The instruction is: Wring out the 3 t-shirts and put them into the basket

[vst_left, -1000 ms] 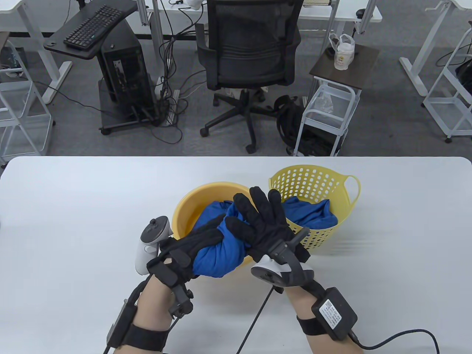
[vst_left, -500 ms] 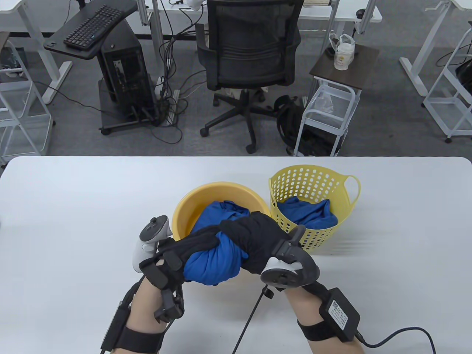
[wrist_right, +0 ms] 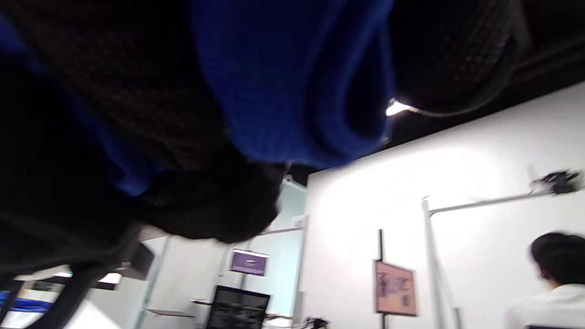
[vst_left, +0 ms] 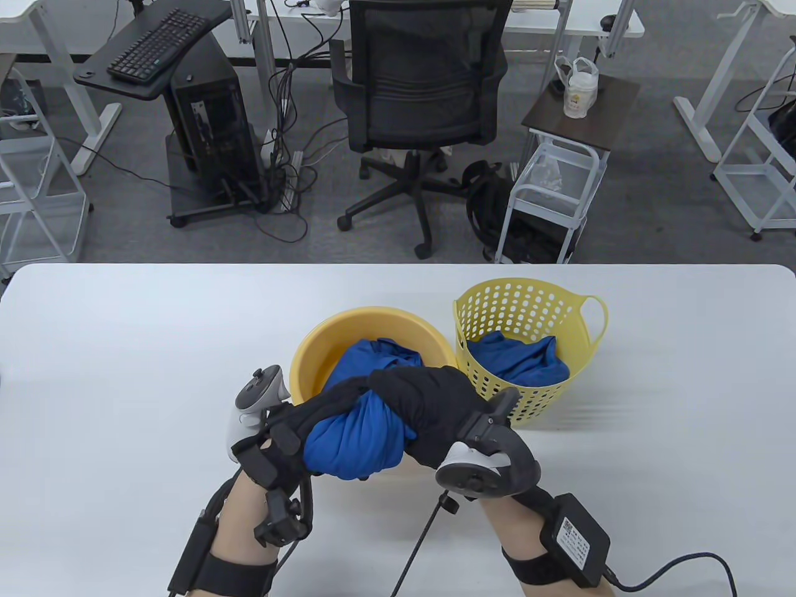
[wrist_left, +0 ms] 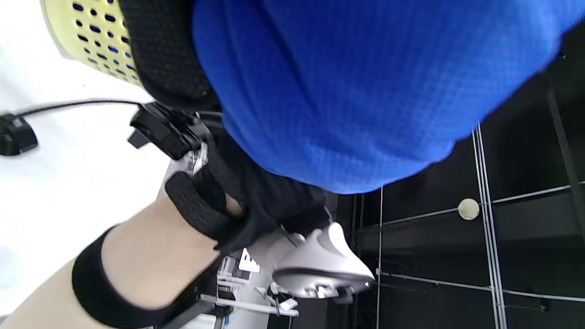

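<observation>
Both hands grip one bunched blue t-shirt (vst_left: 354, 438) just above the near rim of the yellow basin (vst_left: 314, 351). My left hand (vst_left: 311, 415) wraps its left end, and my right hand (vst_left: 423, 407) curls over its right end. The shirt's far part trails down into the basin. Another blue t-shirt (vst_left: 519, 357) lies in the perforated yellow basket (vst_left: 528, 301) to the right. In the left wrist view the blue t-shirt (wrist_left: 347, 91) fills the top, with the basket (wrist_left: 87, 36) at the upper left. The right wrist view shows blue t-shirt (wrist_right: 292, 77) cloth between dark gloved fingers (wrist_right: 114, 91).
The white table (vst_left: 124, 373) holds the basin and basket side by side at centre. A black cable (vst_left: 423, 541) runs across the table near its front edge. Beyond the far edge stand an office chair (vst_left: 416, 93) and a small cart (vst_left: 559, 180).
My right hand went from spread fingers over the shirt to a closed grip around it. Both hands then turned slightly with the bundle, staying over the basin's near rim.
</observation>
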Motion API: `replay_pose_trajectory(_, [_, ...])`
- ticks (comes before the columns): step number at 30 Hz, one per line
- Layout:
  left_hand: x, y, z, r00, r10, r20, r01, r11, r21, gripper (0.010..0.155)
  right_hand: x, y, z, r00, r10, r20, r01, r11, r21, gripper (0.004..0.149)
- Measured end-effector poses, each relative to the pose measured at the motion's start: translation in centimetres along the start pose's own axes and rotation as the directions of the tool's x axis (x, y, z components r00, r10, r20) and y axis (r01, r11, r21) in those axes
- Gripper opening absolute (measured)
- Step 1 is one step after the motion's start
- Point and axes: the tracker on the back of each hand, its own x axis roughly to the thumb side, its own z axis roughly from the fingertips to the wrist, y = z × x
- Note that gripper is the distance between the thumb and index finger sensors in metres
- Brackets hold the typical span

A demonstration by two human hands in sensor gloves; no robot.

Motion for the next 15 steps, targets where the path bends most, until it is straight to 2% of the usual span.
replay_pose_trajectory(2, [-0.2,-0.3,-0.1,0.999,-0.034,-0.016,0.035,0.998,0.057,0.092,-0.6,-0.2,0.1,0.998,0.062,-0.023,-0.062,0.998,0.001,0.089])
replay_pose_trajectory(4, [-0.7,-0.7,-0.7,0.999,-0.051,0.009,0.05,0.996,0.077,0.094,-1.2,0.1,0.3,0.997,0.061,-0.042,-0.062,0.998,-0.013,0.088])
replay_pose_trajectory(6, [-1.4,-0.9,-1.2,0.999,0.022,0.025,-0.023,0.999,0.035,0.099,-1.7,0.4,0.5,0.997,0.055,-0.062,-0.056,0.998,-0.014,0.088])
replay_pose_trajectory(8, [-1.8,-1.1,-1.8,0.994,0.093,0.056,-0.089,0.994,-0.067,0.107,-1.7,0.4,0.6,0.992,0.095,-0.079,-0.096,0.995,-0.019,0.088])
replay_pose_trajectory(11, [-1.4,-1.7,-2.1,0.988,0.067,0.141,-0.052,0.993,-0.109,0.117,-1.5,-0.1,0.6,0.977,0.198,-0.085,-0.204,0.976,-0.072,0.087])
replay_pose_trajectory(15, [-0.6,-2.6,-2.3,0.985,0.026,0.17,0.002,0.987,-0.161,0.126,-1.5,-0.7,0.6,0.973,0.207,-0.105,-0.218,0.971,-0.098,0.087])
